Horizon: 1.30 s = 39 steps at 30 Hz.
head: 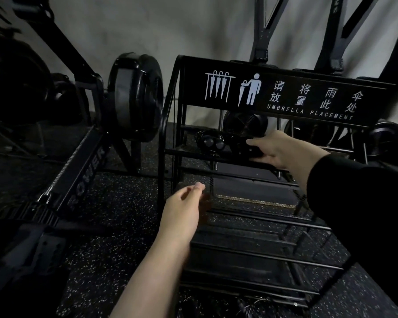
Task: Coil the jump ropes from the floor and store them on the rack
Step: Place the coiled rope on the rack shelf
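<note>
At the far left a rowing machine (83, 171) stands on the speckled rubber floor (115, 237), its rail with the word ROWER running toward the near left corner of the floor. Its black flywheel housing (133, 97) is upright just beside the left side of the rack (285, 95).

The left hand (182, 212) is in the air in front of the left edge of the rack's lower shelves. Its fingers are loosely bent and the thumb lies near the fingertips; it holds nothing.

The rack is a black metal frame with several barred shelves, and its top panel has white umbrella pictures, Chinese characters and the words UMBRELLA PLACEMENT. On the upper shelf, toward its left end, a coiled jump rope (209, 141) lies with its two round handle ends facing the camera. Just beside it to the right is a second jump rope (244, 143), a dark bundle on the same shelf. The right hand (276, 150), coming out of a black sleeve (359, 203), is closed around this bundle: the thumb is on top and the fingers are under it. Whether the bundle rests fully on the shelf is too dark to tell.

At the near edge of the floor, under the rack's lowest bars, some thin dark cords (251, 306) lie; they are too dim to name surely
</note>
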Each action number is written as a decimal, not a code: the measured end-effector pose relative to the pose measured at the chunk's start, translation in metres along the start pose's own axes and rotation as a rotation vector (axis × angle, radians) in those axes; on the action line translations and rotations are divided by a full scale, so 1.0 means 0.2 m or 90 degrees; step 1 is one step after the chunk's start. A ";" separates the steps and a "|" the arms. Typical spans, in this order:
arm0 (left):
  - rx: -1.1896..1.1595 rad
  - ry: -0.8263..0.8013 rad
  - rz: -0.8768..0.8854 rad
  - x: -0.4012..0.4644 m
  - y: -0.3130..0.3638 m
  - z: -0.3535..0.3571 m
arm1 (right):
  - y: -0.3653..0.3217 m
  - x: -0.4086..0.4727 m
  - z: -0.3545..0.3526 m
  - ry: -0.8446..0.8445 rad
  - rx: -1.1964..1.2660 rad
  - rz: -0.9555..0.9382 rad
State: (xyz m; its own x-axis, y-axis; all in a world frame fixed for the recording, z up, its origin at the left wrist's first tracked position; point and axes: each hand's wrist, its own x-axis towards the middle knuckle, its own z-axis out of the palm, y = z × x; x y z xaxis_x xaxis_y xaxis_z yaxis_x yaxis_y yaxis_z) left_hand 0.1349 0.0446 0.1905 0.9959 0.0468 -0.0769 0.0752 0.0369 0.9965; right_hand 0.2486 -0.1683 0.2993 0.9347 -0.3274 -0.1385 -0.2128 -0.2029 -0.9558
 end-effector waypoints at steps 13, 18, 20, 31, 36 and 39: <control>-0.011 -0.021 -0.003 -0.05 -0.01 0.09 | 0.07 -0.02 -0.06 0.139 -0.496 -0.121; -0.014 -0.042 -0.051 -0.12 -0.01 0.15 | 0.16 -0.24 -0.10 0.251 -0.356 -0.414; -0.005 -0.045 -0.053 -0.14 -0.04 0.20 | 0.28 -0.43 -0.06 0.231 -0.252 -0.523; 0.277 -0.303 -0.128 -0.34 -0.50 0.47 | 1.52 -0.88 -0.15 0.072 -0.244 -0.230; 0.390 -0.325 -0.184 -0.38 -0.82 0.44 | 2.02 -0.93 -0.28 -0.097 -0.423 0.001; 0.486 -0.329 -0.196 -0.39 -0.96 0.38 | 2.23 -0.96 -0.30 -0.220 -0.499 0.064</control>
State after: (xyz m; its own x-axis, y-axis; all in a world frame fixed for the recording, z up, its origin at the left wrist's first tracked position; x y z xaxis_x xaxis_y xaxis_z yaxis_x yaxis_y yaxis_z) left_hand 0.0469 -0.0427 0.0086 0.8121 -0.3075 -0.4959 0.1673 -0.6915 0.7027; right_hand -0.0431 -0.2511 -0.0854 0.9079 -0.1044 -0.4059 -0.3152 -0.8084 -0.4971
